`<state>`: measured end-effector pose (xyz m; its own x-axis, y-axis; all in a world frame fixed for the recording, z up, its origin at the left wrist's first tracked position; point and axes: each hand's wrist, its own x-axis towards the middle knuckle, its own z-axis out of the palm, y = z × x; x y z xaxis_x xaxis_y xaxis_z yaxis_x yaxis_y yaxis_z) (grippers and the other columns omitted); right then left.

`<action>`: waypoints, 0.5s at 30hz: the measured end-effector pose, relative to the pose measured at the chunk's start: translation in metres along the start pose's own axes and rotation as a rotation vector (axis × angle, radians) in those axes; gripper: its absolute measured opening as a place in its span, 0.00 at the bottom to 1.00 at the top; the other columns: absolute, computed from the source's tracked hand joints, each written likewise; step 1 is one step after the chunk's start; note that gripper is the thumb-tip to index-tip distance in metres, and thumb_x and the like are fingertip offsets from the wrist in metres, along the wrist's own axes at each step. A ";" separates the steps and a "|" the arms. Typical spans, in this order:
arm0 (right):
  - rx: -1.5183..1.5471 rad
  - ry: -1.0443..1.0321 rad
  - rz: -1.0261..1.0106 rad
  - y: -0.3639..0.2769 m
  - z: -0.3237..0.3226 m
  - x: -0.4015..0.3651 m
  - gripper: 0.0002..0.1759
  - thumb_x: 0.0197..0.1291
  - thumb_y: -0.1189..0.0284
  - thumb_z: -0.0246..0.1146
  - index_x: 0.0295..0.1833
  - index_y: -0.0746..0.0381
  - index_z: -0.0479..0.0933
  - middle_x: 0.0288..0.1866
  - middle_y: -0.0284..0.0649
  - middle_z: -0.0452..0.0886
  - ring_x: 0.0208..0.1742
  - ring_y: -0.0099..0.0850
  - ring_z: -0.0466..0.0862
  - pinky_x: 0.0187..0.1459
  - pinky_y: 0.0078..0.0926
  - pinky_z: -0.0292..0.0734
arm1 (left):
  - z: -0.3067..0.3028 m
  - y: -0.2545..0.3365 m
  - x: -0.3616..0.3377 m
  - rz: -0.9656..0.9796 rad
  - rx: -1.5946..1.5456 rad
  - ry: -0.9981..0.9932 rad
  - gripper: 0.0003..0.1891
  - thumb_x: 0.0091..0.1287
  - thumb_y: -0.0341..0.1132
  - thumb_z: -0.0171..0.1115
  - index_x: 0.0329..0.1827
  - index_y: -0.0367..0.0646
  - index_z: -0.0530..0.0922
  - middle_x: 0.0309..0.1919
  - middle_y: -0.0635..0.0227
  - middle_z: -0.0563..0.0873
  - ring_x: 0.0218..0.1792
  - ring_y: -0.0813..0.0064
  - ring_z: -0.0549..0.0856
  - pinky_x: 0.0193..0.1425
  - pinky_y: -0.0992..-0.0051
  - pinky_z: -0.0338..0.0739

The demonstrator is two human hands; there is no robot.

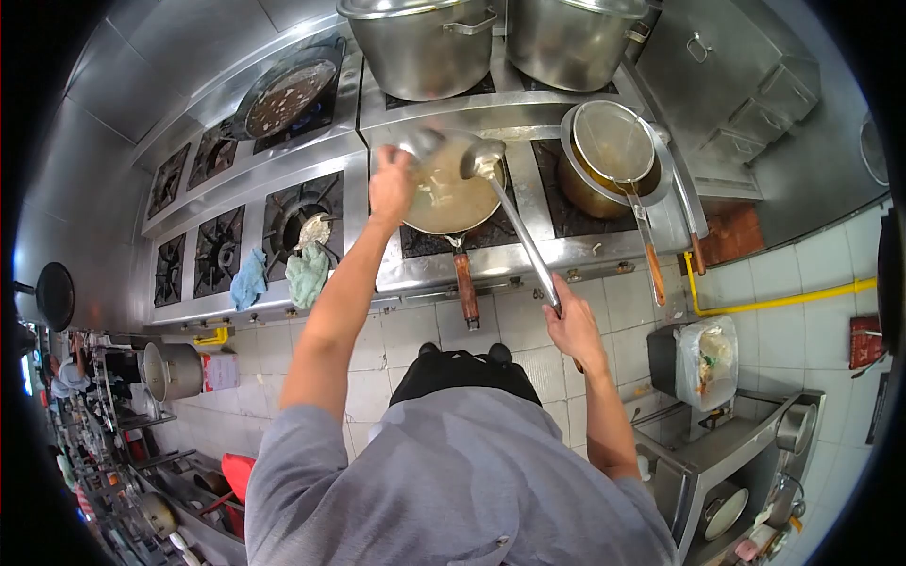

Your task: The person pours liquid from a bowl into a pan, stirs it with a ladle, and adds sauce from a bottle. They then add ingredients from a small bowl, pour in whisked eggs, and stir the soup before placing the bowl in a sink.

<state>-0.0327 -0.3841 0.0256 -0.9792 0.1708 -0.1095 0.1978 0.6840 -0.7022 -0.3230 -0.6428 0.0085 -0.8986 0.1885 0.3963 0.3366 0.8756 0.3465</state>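
Two hands are busy over a steel gas range (359, 179), well apart from each other. The left hand (392, 184) is stretched forward and closed around a small shiny metal bowl (427, 144), which is blurred and tilted above the far-left rim of a round metal wok with a wooden handle (451, 200). The wok sits on a front burner and holds a pale, cloudy liquid. The right hand (572, 328) is nearer the body, clamped on the lower end of a long-handled steel ladle (514, 222), whose cup hangs over the wok's far edge just beside the bowl. To the right of the wok, a round wire-mesh strainer (615, 143) rests on top of a brass-coloured pot (580, 193). Behind them stand two large steel stockpots (420, 47), and a dark flat pan (283, 94) sits on a back burner to the left. A blue cloth (248, 280) and a green cloth (307, 274) hang side by side over the range's front edge.
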 end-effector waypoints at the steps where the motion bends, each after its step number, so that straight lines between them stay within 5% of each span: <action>1: -0.004 -0.015 0.003 -0.005 -0.003 -0.001 0.31 0.56 0.78 0.60 0.68 0.68 0.64 0.39 0.60 0.80 0.41 0.57 0.80 0.45 0.50 0.73 | 0.004 -0.004 -0.002 0.024 0.033 -0.031 0.14 0.56 0.26 0.60 0.46 0.47 0.76 0.57 0.55 0.73 0.33 0.43 0.84 0.40 0.50 0.80; 3: -0.014 -0.025 -0.010 -0.004 -0.008 0.002 0.32 0.56 0.78 0.60 0.68 0.68 0.64 0.39 0.59 0.80 0.41 0.57 0.80 0.45 0.50 0.73 | 0.010 -0.013 0.000 0.071 0.094 -0.085 0.14 0.56 0.26 0.59 0.46 0.47 0.76 0.57 0.55 0.73 0.33 0.43 0.84 0.39 0.50 0.80; 7: 0.004 -0.006 -0.063 -0.002 -0.011 0.001 0.32 0.56 0.78 0.60 0.68 0.67 0.64 0.39 0.59 0.80 0.41 0.57 0.80 0.46 0.49 0.73 | -0.016 0.002 0.002 -0.110 0.016 0.137 0.14 0.57 0.25 0.57 0.47 0.46 0.76 0.58 0.55 0.73 0.33 0.43 0.85 0.40 0.51 0.81; 11: -0.045 0.037 -0.137 0.003 -0.008 0.003 0.32 0.56 0.78 0.61 0.68 0.67 0.64 0.38 0.58 0.80 0.42 0.56 0.80 0.46 0.48 0.74 | -0.003 -0.005 -0.006 0.076 0.157 -0.094 0.16 0.58 0.26 0.56 0.50 0.47 0.75 0.60 0.55 0.71 0.33 0.44 0.85 0.39 0.51 0.81; 15: -0.005 0.005 -0.113 0.003 -0.013 -0.001 0.33 0.55 0.78 0.61 0.69 0.67 0.65 0.39 0.57 0.80 0.43 0.56 0.80 0.46 0.47 0.74 | -0.019 0.005 -0.011 -0.099 0.008 0.141 0.18 0.56 0.24 0.56 0.50 0.47 0.76 0.62 0.55 0.71 0.31 0.43 0.85 0.38 0.52 0.82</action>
<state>-0.0307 -0.3727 0.0328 -0.9950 0.0964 -0.0265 0.0868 0.7025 -0.7063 -0.3065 -0.6492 0.0219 -0.8785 0.0373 0.4764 0.2455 0.8905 0.3831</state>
